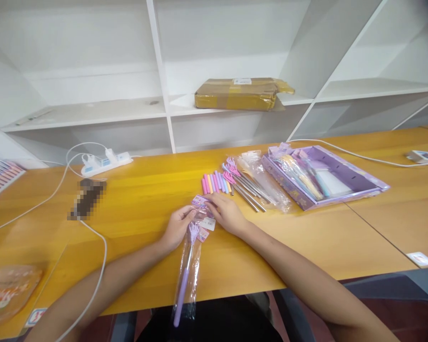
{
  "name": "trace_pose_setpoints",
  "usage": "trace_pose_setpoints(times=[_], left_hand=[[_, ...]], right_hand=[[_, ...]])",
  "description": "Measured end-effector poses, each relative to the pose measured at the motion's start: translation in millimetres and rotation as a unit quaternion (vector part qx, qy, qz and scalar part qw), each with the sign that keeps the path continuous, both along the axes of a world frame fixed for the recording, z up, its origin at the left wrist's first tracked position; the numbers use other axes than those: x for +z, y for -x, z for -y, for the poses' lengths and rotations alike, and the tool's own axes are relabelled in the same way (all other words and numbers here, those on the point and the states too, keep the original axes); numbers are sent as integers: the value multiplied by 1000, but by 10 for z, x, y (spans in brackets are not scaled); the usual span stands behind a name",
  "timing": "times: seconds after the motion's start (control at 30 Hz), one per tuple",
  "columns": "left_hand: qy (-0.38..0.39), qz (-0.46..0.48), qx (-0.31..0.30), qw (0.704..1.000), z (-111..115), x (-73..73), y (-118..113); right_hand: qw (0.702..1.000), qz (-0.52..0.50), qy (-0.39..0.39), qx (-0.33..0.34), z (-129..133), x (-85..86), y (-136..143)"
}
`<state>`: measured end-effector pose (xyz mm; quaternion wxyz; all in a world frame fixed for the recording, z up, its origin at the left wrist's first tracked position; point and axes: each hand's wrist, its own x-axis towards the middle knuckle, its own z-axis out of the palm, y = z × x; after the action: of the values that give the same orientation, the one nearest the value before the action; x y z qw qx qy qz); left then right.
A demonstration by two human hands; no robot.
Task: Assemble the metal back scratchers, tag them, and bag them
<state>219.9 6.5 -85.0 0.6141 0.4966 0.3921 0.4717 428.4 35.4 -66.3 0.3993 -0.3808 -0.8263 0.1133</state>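
A purple stick with a small hand-shaped head [184, 289] lies inside a clear plastic sleeve, its lower end reaching past the table's front edge. My left hand [179, 227] pinches the left side of the sleeve's top. On the other side, my right hand [225, 212] has its fingers closed on the purple header card [199, 201]. A white label [209, 223] and a small pink card [202, 234] show just below the fingers. Behind my right hand lie several coloured handles [216, 182] in a row, beside metal rods with pink and purple hand-shaped heads [248, 190].
An open purple box [364, 183] holding packaged sticks stands at the right, with plastic sleeves [276, 194] beside it. A power strip [107, 164], white cables and a pixelated dark object [88, 199] are at the left. A taped carton [237, 94] rests on the shelf.
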Motion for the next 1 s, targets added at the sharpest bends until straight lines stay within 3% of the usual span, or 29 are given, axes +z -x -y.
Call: trace_pose_setpoints(times=[0.23, 0.67, 1.0], left_hand=[[18, 37, 7, 999, -2, -19, -3], [26, 56, -5, 998, 4, 2, -26], [13, 36, 2, 999, 14, -7, -13]], right_hand=[[998, 18, 15, 58, 8, 64, -56], [994, 51, 61, 72, 38, 31, -63], [993, 33, 39, 102, 59, 129, -91]])
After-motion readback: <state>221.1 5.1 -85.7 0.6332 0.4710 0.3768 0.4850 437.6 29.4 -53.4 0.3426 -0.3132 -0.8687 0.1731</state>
